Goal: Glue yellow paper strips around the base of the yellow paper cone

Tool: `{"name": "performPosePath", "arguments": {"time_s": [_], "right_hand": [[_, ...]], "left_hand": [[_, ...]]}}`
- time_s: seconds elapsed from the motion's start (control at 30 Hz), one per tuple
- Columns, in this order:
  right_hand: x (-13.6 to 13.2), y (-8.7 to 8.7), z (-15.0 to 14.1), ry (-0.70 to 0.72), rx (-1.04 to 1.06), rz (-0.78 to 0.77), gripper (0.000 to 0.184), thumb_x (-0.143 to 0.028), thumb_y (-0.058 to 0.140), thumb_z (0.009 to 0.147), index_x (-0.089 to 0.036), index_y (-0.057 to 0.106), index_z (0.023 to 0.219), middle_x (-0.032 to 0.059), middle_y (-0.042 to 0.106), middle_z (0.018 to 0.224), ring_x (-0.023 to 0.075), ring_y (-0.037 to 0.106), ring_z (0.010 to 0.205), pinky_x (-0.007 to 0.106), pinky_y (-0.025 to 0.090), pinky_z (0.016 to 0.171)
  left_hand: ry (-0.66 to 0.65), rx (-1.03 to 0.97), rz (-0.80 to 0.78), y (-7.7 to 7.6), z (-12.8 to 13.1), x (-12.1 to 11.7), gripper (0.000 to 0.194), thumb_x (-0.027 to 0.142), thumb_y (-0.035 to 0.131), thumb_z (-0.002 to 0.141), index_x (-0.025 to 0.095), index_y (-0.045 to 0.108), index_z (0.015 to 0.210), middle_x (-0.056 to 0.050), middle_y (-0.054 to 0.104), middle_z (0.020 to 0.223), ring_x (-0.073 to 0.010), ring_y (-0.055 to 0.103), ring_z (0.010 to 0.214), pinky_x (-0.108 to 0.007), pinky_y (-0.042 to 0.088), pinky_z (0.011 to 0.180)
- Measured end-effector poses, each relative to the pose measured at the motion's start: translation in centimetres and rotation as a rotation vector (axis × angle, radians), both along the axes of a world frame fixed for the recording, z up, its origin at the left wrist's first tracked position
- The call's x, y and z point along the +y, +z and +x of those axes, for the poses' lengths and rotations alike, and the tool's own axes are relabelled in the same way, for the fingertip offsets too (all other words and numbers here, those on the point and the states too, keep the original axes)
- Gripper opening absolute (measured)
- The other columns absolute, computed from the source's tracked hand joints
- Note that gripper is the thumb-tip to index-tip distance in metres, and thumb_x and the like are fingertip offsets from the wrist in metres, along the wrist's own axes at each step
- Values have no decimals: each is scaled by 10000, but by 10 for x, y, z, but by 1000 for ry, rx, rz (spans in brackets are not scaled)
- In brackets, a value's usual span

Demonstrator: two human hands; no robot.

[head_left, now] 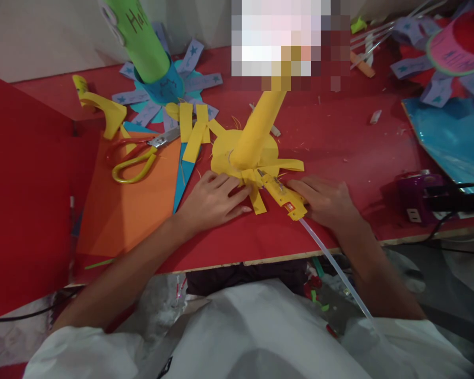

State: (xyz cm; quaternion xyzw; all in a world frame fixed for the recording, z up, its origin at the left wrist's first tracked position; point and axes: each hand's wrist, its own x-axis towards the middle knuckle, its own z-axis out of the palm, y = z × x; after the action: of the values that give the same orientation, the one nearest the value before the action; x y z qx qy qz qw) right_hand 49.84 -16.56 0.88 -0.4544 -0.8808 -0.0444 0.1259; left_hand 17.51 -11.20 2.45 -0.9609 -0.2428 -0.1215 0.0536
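Note:
My right hand (322,200) is wrapped round a yellow hot glue gun (284,197). Its nozzle points up and left, and a long clear glue stick (332,258) trails from its back end. My left hand (219,197) has its fingers closed at a yellow paper strip (256,197), close by the nozzle. That strip lies at the front edge of a scalloped yellow paper base (221,150), from which a yellow paper tube (256,126) rises, tilted right. Another strip (292,165) sticks out to the right of the base.
Scissors (136,163) lie on orange paper (130,210) at left, beside loose yellow strips (193,126). Behind stands a green paper tube (150,52) with purple strips. At right are a pink paper piece (452,50), blue plastic-covered sheets (450,131) and a purple socket box (418,197).

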Motion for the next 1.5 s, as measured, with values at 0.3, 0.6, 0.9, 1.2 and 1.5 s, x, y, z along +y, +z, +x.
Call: {"name": "performPosePath", "arguments": {"time_s": [0.3, 0.6, 0.9, 1.2, 1.5], "right_hand": [[0, -1, 1, -16, 18, -41, 305, -133, 568, 989, -163, 754, 1229, 98, 827, 1036, 220, 731, 909, 317, 454, 717], [-1, 6, -3, -77, 0, -155, 330, -150, 515, 1030, -222, 750, 1249, 110, 831, 1073, 258, 742, 946, 353, 472, 718], [4, 4, -3, 7, 18, -104, 310, -140, 583, 972, -188, 741, 1234, 102, 816, 1058, 242, 727, 941, 327, 463, 754], [14, 17, -23, 73, -106, -29, 226, -110, 599, 943, -185, 729, 1111, 82, 791, 974, 237, 696, 923, 342, 386, 705], [20, 22, -19, 120, -192, 45, 236, -43, 589, 898, -194, 714, 1029, 34, 746, 860, 211, 684, 836, 344, 367, 672]], "left_hand": [[-44, 12, -17, 3, 1, 3, 365, 496, 539, 1124, 202, 723, 1237, -102, 749, 1247, -256, 675, 1059, -437, 431, 875], [-34, 39, -63, 4, -4, 6, 318, 430, 560, 1119, 223, 720, 1301, -111, 737, 1335, -264, 676, 1124, -446, 471, 939], [-51, 15, -38, 5, -7, 9, 295, 388, 563, 1120, 224, 723, 1305, -107, 728, 1329, -266, 656, 1135, -438, 497, 951], [-23, 60, -17, 5, -9, 6, 333, 442, 578, 1108, 227, 737, 1307, -101, 675, 990, -260, 627, 975, -409, 460, 845], [-10, 53, -33, 3, -10, 7, 354, 435, 578, 1110, 253, 711, 1382, -97, 672, 1016, -266, 607, 1002, -418, 456, 871]]}}
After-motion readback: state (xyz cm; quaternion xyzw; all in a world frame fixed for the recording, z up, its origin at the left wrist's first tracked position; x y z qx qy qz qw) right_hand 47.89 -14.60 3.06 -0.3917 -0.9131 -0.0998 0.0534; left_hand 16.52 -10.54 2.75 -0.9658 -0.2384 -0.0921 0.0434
